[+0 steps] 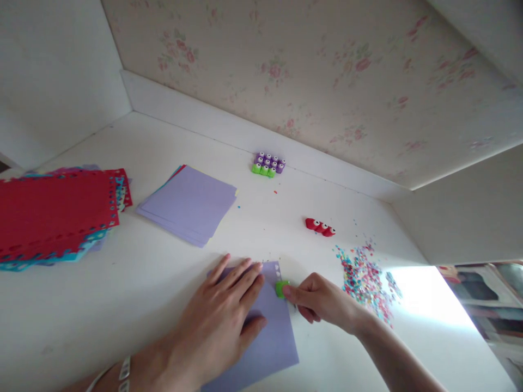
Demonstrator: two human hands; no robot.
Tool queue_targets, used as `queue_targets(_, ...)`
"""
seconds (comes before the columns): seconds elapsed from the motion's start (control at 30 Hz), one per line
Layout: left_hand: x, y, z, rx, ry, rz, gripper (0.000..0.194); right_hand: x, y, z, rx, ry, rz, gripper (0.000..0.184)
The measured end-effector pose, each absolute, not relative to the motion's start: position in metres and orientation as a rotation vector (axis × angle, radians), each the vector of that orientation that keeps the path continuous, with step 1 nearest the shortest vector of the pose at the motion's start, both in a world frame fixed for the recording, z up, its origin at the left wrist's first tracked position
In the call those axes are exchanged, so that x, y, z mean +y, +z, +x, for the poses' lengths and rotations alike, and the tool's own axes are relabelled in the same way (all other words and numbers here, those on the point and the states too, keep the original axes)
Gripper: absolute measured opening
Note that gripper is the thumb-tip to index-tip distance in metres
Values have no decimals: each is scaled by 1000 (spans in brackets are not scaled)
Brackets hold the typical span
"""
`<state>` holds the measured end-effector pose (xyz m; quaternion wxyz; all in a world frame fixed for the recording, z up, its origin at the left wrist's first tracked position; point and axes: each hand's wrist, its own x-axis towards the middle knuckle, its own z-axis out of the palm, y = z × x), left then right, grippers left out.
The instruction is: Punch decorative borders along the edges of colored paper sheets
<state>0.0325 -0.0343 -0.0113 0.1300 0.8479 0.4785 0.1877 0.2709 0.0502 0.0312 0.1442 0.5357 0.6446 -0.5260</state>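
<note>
A sheet of purple paper lies on the white table in front of me. My left hand rests flat on it with the fingers spread. At the sheet's right edge, my right hand grips a small green craft punch, the thumb pressing on its top. A short row of small punched holes shows along that edge, just above the punch. The underside of the punch is hidden by the hand and paper.
Left stands a pile of red and blue sheets with punched edges, beside a purple paper stack. Purple and green punches sit by the wall, red punches nearer. Confetti is heaped at right.
</note>
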Motion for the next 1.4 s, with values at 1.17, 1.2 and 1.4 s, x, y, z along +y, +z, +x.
queue_targets(1.17, -19, 6, 64, 1209, 758, 2617, 46, 65, 40, 258, 1660, -1643, 1535, 37)
queue_targets(1.2, -18, 6, 68, 1192, 751, 2640, 45, 65, 40, 258, 1655, -1647, 1543, 33)
queue_targets(1.4, -14, 2, 74, 1197, 750, 2652, 40, 68, 35, 257, 1582, -1776, 1547, 29)
